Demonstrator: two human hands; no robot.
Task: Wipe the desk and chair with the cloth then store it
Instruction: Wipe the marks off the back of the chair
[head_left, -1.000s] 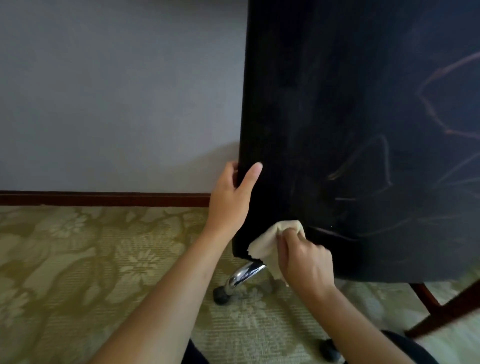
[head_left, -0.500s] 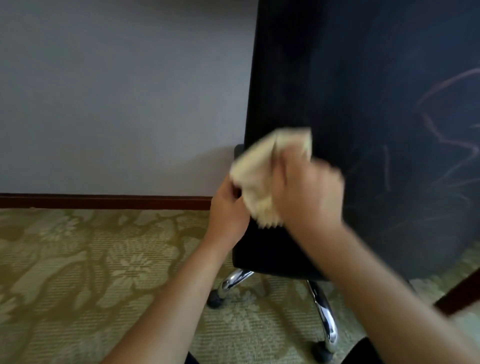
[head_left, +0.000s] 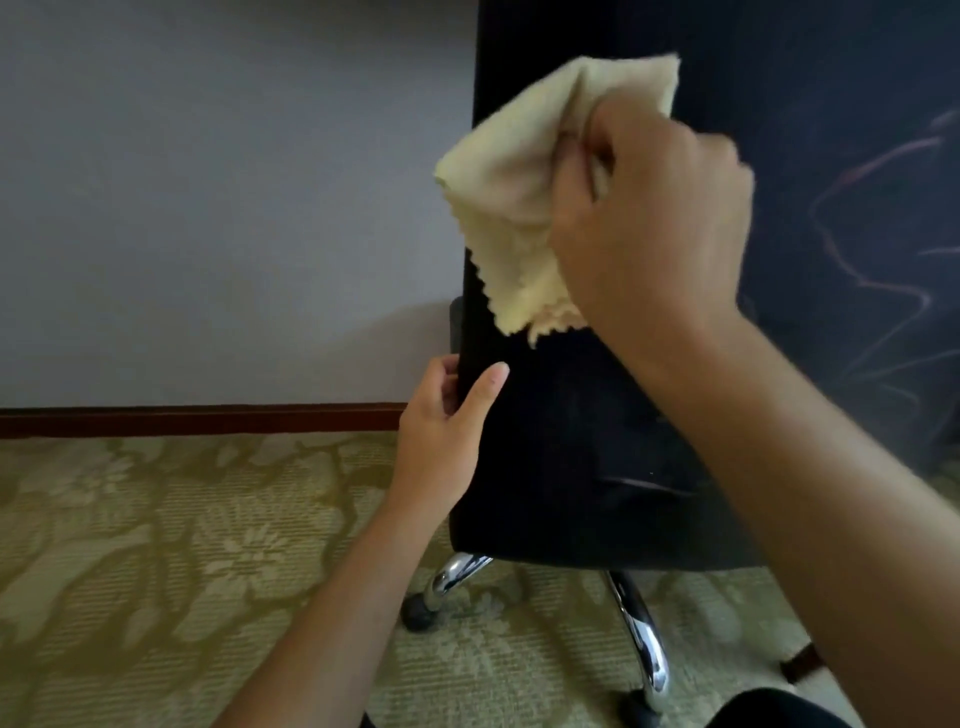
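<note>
I see my right hand (head_left: 660, 218) bunching the pale yellow fuzzy cloth (head_left: 524, 192) against the black fabric chair back (head_left: 597, 426), near its left edge. My left hand (head_left: 447, 421) grips that edge lower down, thumb in front. Below, chrome chair legs (head_left: 644, 644) on black casters (head_left: 418, 616) stand on olive floral carpet (head_left: 156, 545), before a pale wall (head_left: 208, 182) with a dark wooden skirting board (head_left: 182, 418).

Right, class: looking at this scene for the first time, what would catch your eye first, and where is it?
The pale yellow cloth, bunched in the right hand, stands out high against the black chair back. Lower down, the left hand grips the chair's left edge. Beneath are shiny chrome legs on patterned carpet.
</note>
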